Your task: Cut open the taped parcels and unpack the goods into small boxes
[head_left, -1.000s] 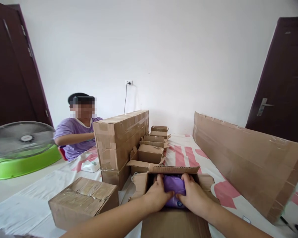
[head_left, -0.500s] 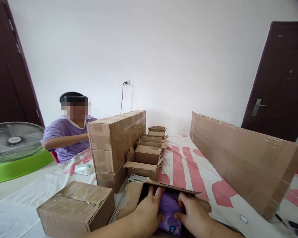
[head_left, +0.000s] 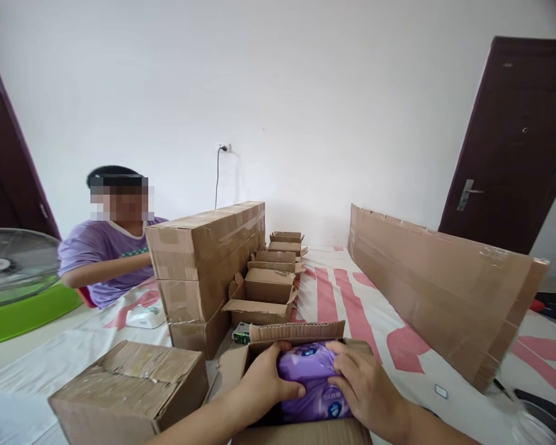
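Note:
In front of me an open cardboard box [head_left: 301,434] has its far flap standing up. A glossy purple plastic pack [head_left: 306,368] with a dark blue logo is in the box mouth, and a second logo shows lower down; I cannot tell whether that belongs to another pack. My left hand [head_left: 264,386] grips the pack's left side, thumb across its front. On the right, my right hand [head_left: 370,389] closes its fingers and thumb on the pack's upper right edge. The inside of the box is mostly hidden.
A closed carton [head_left: 130,377] sits at left. Behind it rises a wall of stacked cartons [head_left: 204,266], with a row of open boxes [head_left: 264,303] alongside. A long cardboard panel [head_left: 435,290] stands at right. Across the table, a person [head_left: 106,253] sits near a fan [head_left: 9,266].
The purple pack now shows higher and more fully in the box mouth. My hands have shifted to its upper sides. The far flap stands more upright, and the view has turned slightly right.

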Demonstrator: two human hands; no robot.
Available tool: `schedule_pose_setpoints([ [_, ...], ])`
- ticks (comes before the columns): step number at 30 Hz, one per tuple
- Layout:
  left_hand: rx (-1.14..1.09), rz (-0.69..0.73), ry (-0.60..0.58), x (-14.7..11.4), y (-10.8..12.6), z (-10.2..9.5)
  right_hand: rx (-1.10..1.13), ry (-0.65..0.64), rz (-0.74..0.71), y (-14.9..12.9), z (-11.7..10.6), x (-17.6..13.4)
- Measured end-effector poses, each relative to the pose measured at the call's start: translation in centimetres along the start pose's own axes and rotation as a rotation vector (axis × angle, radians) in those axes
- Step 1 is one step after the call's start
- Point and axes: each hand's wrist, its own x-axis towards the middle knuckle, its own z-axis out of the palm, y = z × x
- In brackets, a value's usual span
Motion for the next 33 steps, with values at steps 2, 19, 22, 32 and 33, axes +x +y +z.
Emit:
schedule_pose_setpoints([
  [2,-0.032,0.01,0.018,-0.1,0.7,-0.6,0.006,0.058,-0.012,0.1,-0.4,0.4],
  [19,-0.345,0.367,0.21,5.7,4.1,-5.6,0.351,0.47,0.171,2.9,0.3,9.2],
  [22,-0.452,0.411,0.218,8.3,5.2,-6.6,0.436,0.448,0.282,4.3,0.8,13.3],
  [32,-0.358,0.539,0.113,5.9,4.4,-6.1,0.68,0.274,0.284,5.1,0.0,11.2],
  [33,-0.331,0.585,0.11,4.4,3.9,-6.2,0.709,0.31,0.279,5.1,-0.7,9.5],
])
